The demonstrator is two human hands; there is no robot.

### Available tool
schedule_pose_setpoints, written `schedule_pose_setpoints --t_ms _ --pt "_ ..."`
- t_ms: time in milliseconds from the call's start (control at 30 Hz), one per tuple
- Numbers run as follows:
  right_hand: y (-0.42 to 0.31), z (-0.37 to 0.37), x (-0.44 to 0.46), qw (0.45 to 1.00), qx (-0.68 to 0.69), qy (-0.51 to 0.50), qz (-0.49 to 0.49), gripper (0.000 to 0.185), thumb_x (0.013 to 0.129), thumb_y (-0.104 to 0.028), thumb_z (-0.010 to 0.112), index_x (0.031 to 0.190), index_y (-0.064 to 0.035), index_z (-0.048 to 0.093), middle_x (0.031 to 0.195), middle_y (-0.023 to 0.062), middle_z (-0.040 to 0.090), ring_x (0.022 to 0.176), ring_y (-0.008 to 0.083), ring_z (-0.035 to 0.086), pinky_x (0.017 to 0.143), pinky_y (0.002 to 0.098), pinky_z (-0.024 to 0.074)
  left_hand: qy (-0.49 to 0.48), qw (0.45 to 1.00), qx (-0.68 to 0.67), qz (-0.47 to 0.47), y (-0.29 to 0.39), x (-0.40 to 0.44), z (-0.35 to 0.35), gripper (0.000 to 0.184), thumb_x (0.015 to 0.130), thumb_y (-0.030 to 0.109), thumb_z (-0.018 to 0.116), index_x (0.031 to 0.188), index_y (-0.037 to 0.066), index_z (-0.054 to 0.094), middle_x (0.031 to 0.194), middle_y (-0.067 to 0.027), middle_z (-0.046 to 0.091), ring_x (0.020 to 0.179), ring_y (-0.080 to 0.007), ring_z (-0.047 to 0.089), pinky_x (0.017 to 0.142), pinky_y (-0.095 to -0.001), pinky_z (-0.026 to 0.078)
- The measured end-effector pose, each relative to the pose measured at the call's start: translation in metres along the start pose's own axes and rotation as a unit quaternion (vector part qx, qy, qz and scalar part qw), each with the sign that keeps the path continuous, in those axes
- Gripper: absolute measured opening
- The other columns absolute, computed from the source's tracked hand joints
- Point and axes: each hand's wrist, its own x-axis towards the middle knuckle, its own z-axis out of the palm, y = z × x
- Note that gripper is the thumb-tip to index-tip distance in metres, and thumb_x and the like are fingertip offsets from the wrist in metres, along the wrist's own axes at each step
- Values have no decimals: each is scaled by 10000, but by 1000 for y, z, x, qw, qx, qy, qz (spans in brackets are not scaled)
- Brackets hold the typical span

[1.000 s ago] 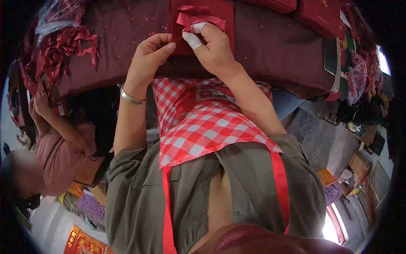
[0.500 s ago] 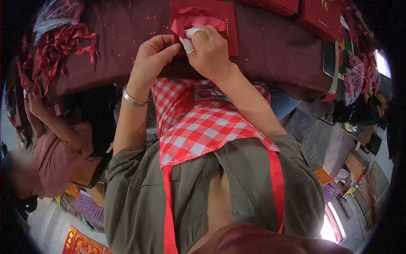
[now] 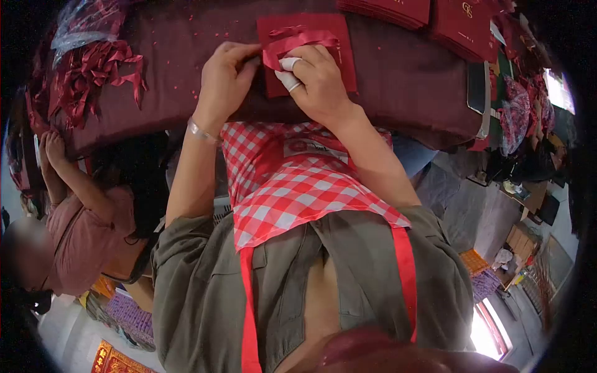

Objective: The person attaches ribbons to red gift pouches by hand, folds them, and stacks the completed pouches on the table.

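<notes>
Red ribbon lies looped over the flat red card, on the dark tablecloth. Right hand: white-wrapped thumb and forefinger closed on the ribbon. Left hand: fingertips now higher, at the card's left edge; can't tell if they're pinched together or gripping anything. Card sits lower in view than half a second ago, top edge now showing; part of that is camera shift. My read: ribbon handling still under way. Right hand covers the ribbon's lower part and some card print. Far card stack is cut off at the top.
</notes>
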Motion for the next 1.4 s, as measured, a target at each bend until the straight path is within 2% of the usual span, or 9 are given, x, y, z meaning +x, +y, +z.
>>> schedule_pose_setpoints --t_ms 67,167,400,600,700,900,1000,1100,1400 --pt "0 2 2 1000 -2 2 -5 142 754 -101 683 855 -19 626 884 102 591 821 301 550 743 382 451 99 984 143 37 -1 13 8 277 750 91 666 1027 91 674 926 -85 607 842 -252 618 739 -331 498" --pt "2 3 -1 999 2 -3 40 148 741 -142 675 849 -41 667 908 82 587 876 287 542 797 394 441 118 966 229 36 4 28 14 263 747 111 679 1010 96 680 934 -79 612 852 -251 622 743 -347 500" --pt "4 3 1 998 -10 -51 43 133 740 -139 680 838 -50 670 901 75 587 889 279 536 801 389 441 90 987 124 48 -17 47 14 221 750 122 679 970 103 691 988 -70 615 876 -246 621 772 -334 496" --pt "3 0 1 998 0 -48 40 145 743 -106 688 849 -14 649 914 98 589 871 299 542 774 391 451 55 974 163 150 -9 47 -6 113 770 118 658 873 75 675 980 -66 613 880 -249 615 761 -339 496" --pt "4 0 1 999 -1 -41 33 159 741 -114 697 850 -13 643 910 100 592 876 299 546 773 393 454 29 926 314 208 -4 46 -27 98 776 173 663 834 94 662 924 -39 611 859 -266 597 733 -379 489" --pt "4 -4 3 998 15 -58 37 162 752 -112 693 859 -6 632 931 120 597 915 309 552 790 385 457 68 884 463 -10 -13 9 -86 125 769 184 677 870 111 665 914 -51 610 853 -273 600 712 -387 491" --pt "6 -4 2 996 26 -73 37 155 757 -102 684 859 -1 627 945 131 596 926 316 549 799 387 456 116 931 345 28 1 -7 -66 132 756 176 687 869 109 672 891 -60 610 843 -270 599 710 -386 490" --pt "6 -4 3 996 21 -82 35 151 756 -117 673 846 -1 640 933 124 600 927 312 546 825 395 448 7 960 255 119 9 -12 -28 129 742 138 689 866 100 684 844 -70 611 816 -268 592 706 -368 483" --pt "5 -2 2 996 8 -81 23 149 738 -75 674 858 -9 616 963 120 586 924 316 544 796 395 452 -19 986 147 79 5 -11 -4 182 722 157 704 874 63 675 853 -64 610 832 -266 595 690 -366 475"
